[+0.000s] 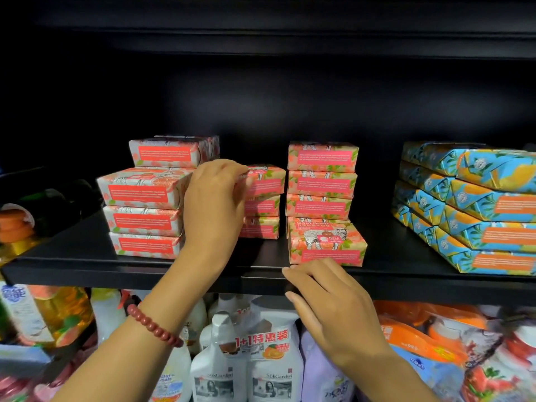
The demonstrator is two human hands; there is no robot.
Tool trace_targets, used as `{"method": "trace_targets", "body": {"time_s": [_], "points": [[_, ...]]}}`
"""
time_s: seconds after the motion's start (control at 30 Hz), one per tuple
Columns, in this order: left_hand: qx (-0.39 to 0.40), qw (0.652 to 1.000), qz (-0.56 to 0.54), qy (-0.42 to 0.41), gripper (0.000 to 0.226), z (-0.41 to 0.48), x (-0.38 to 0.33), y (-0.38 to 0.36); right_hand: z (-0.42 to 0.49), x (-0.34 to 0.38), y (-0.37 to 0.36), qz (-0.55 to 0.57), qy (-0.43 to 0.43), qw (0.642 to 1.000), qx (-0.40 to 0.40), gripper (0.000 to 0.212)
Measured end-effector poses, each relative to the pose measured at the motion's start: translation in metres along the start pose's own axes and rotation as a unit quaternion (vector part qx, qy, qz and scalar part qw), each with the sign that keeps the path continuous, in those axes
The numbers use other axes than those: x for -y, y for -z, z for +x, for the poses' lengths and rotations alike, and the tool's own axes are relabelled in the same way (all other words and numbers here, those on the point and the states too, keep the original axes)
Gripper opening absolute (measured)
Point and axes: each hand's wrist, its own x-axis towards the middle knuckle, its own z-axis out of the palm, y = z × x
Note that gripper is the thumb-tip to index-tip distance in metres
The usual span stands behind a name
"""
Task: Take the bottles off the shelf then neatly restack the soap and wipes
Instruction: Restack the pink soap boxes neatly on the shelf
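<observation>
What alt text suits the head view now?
The left hand grips the top pink soap box of the middle stack on a black shelf; the right hand rests on the shelf edge by a lone pink soap box. Blue-and-orange packs sit stacked at right, bottles below.

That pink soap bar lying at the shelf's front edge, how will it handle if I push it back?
The soap bar looks boxy and flat-sided, so it should slide, not roll or tip. Its paper wrap probably glides easily on the smooth black shelf. Crisp corners suggest it's stiff.
</observation>
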Motion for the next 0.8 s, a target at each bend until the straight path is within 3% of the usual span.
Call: {"method": "trace_targets", "body": {"time_s": [0.13,0.3,0.5,0.57,0.7,0.8], "points": [[0.012,0.999,0.031,-0.029,0.016,0.01,0.002,0.005,0.0,0.001,0.0,0.001,-0.003,1.0,0.004,0.028],[0.056,0.995,0.078,-0.021,0.032,0.012,-0.001,0.005,0.001,0.002,0.003,0.007,-0.012,0.999,0.031,0.029],[0.053,0.997,-0.026,-0.056,0.027,-0.042,-0.006,0.019,0.02,-0.015,0.035,0.073,-0.044,0.995,-0.051,0.027],[0.097,0.992,-0.065,-0.053,0.03,-0.06,-0.004,0.02,0.031,-0.031,0.047,0.06,-0.082,0.995,-0.014,0.039],[0.134,0.989,-0.032,-0.061,0.036,-0.077,0.003,0.015,0.037,-0.053,0.046,0.035,-0.113,0.981,0.151,0.07],[0.114,0.991,-0.026,-0.06,0.037,-0.079,0.002,0.013,0.031,-0.048,0.037,0.046,-0.126,0.977,0.168,0.075]]}}
